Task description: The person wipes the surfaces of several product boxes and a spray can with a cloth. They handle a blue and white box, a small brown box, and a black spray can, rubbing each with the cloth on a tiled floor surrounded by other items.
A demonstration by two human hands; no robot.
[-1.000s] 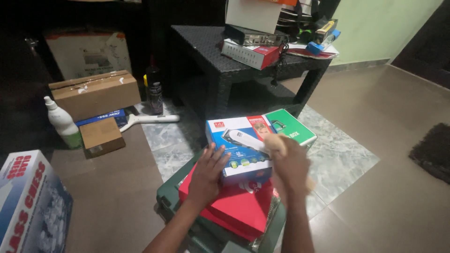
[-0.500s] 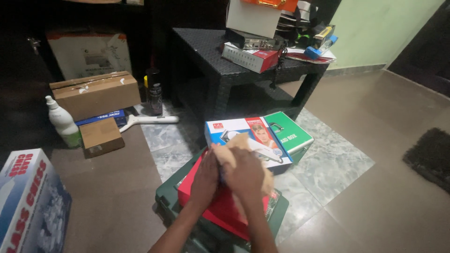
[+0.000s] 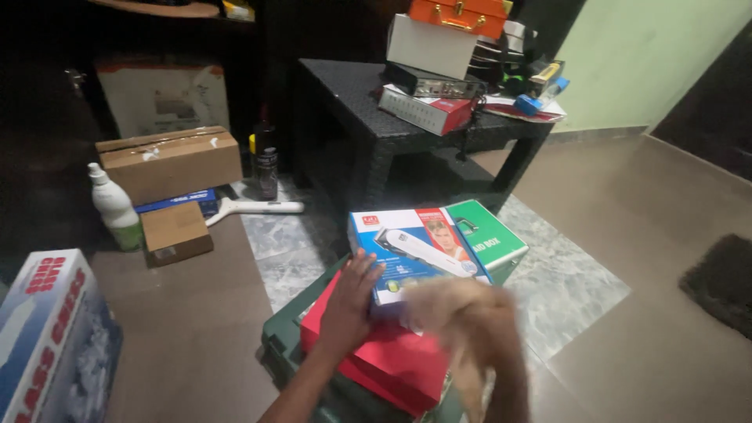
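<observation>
Head view: left hand [image 3: 348, 301] flat on blue-white box [image 3: 415, 251] atop red box [image 3: 376, 356]; right hand [image 3: 470, 329] blurred, grip unclear.

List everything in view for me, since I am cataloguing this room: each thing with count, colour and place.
clipper box: 1, blue and white, on the red box
red box: 1, red, under the clipper box, on the dark green crate
green box: 1, green, right of the clipper box
dark green crate: 1, dark green, on the floor
cardboard boxes: 2, brown, floor at left
white bottle: 1, white, by the cardboard boxes
dark bottle: 1, black, beside the table
black table: 1, black, behind
orange case: 1, orange, stacked on the table
left hand: fingers on the clipper box's left edge
right hand: motion-blurred, at the box's near right corner
</observation>
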